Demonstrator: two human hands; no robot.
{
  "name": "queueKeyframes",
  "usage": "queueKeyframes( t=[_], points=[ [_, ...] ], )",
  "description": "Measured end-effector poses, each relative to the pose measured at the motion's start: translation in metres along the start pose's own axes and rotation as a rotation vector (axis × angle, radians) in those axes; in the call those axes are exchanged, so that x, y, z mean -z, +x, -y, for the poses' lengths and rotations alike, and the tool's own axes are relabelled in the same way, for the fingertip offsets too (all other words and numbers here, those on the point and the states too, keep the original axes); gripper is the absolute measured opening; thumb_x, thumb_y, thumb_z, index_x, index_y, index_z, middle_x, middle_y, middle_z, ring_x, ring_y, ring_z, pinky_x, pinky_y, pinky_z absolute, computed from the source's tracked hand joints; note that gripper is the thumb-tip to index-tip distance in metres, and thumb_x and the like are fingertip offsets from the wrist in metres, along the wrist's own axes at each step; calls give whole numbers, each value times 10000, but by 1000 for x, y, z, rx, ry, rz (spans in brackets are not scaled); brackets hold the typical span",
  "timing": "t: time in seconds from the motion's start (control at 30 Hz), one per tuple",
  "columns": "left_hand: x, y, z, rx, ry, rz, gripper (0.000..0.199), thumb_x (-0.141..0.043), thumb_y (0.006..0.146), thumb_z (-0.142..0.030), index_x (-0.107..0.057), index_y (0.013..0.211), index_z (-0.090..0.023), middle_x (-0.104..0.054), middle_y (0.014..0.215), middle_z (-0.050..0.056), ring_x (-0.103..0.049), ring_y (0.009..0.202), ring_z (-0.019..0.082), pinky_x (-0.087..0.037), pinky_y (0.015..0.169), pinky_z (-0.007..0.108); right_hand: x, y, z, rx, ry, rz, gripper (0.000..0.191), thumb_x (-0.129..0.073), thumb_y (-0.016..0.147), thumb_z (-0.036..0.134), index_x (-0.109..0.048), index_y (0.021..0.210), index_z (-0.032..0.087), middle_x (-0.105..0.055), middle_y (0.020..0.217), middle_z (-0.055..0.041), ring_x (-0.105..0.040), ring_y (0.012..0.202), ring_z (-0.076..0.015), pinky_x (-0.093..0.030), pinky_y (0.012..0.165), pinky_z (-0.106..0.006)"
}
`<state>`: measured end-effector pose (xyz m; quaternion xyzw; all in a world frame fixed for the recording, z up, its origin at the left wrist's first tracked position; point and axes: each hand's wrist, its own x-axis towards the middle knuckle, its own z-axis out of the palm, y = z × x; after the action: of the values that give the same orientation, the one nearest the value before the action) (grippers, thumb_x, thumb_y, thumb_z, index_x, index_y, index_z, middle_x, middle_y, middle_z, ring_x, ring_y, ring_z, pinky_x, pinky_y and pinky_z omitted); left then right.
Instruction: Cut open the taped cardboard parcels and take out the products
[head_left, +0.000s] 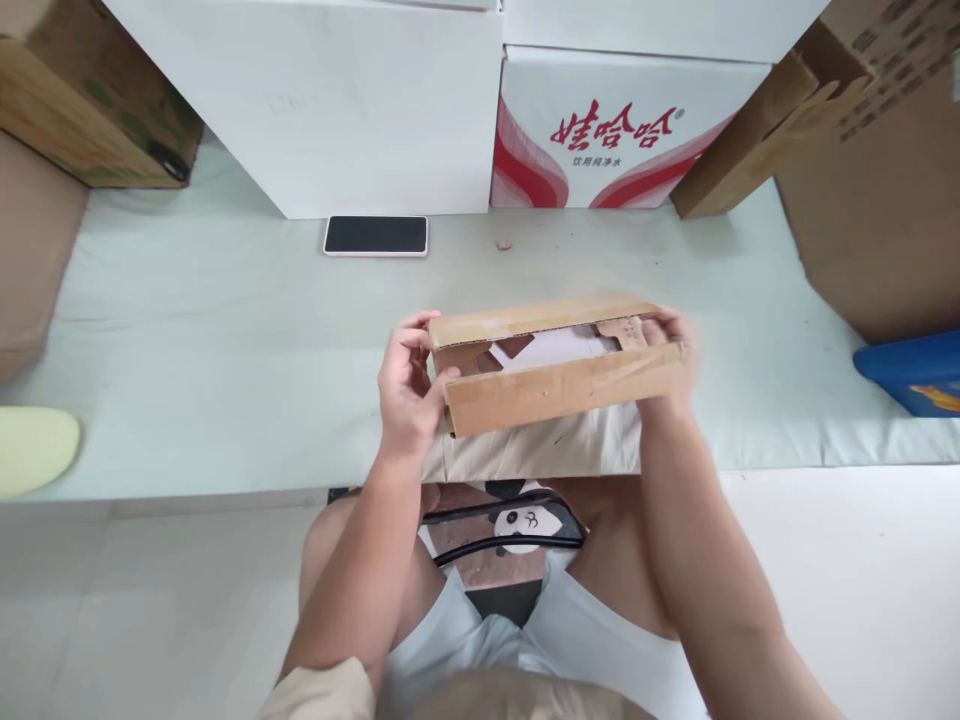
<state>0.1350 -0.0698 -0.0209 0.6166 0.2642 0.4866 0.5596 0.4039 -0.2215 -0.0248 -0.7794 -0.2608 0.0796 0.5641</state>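
A long, narrow cardboard box [562,392] is held up between my two hands, just above the front edge of the cloth-covered table. Its top flaps stand partly apart, and something white [559,347] shows inside through the gap. My left hand [411,385] grips the left end, thumb on the near side and fingers at the far side. At the opposite end my right hand [671,355] is slightly blurred; its fingers bend over the end by an inner brown flap [626,332], and the box partly hides them.
A phone [376,236] lies on the green tablecloth [225,330] before a large white box [375,110]. Beside it stands a red-and-white carton [607,130]. Brown cardboard boxes [870,200] flank the right. A blue object [915,372] and a pale yellow object [37,450] sit at the sides.
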Motion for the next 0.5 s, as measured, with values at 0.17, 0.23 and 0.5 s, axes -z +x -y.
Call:
queueKeyframes(
  t=[0.17,0.23,0.5],
  points=[
    [7,-1,-15,-154,155,232,385,-667,912,-635,-797,895,-274,-529,1499,74,-538,1388,353,-452,1211,583,4,-41,39,218,175,39,608,-233,979,667,-644,822,248,-552,1153,-99,-659,1110,-267,-594,813,-422],
    [13,0,-20,-222,179,304,453,-503,997,-626,-837,948,-325,-440,1579,15,-486,1429,344,-403,1262,589,3,-53,48,320,175,128,733,-197,980,730,-714,778,251,-528,1170,-100,-658,1076,-274,-597,799,-452],
    [32,4,-24,-362,153,194,623,-359,1018,-672,-747,752,-263,-442,1495,7,-465,1428,339,-359,1280,533,-1,-62,51,573,109,151,782,-219,999,763,-789,813,260,-549,1180,-96,-591,1174,-297,-479,1084,-547]
  ],
)
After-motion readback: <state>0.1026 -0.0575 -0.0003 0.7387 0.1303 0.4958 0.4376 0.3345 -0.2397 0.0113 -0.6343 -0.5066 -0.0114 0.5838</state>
